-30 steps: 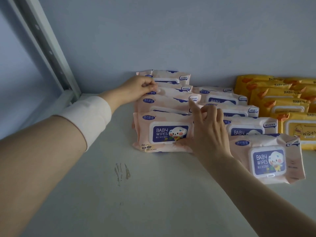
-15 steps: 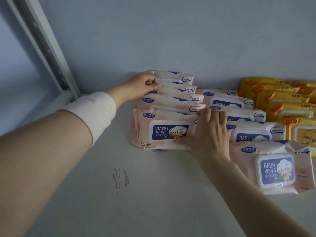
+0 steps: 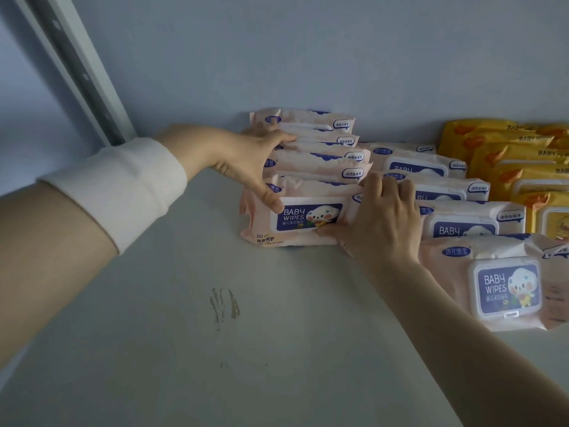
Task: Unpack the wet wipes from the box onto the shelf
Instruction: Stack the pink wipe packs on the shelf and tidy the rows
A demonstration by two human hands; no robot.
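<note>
Left hand (image 3: 246, 161) goes from curled to spread: thumb on front pack (image 3: 295, 217), fingers flat on rear packs (image 3: 314, 155). Right hand (image 3: 381, 220) pinches front pack's right end. Row sits near shelf (image 3: 215, 349) back-left corner. Likely soft, slick film; grip the ends.

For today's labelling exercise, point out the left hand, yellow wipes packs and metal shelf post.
left hand (image 3: 243, 161): head view, back of the hand.
yellow wipes packs (image 3: 492, 134): head view, a rear pack's wrapper.
metal shelf post (image 3: 80, 66): head view, its slotted face.
</note>
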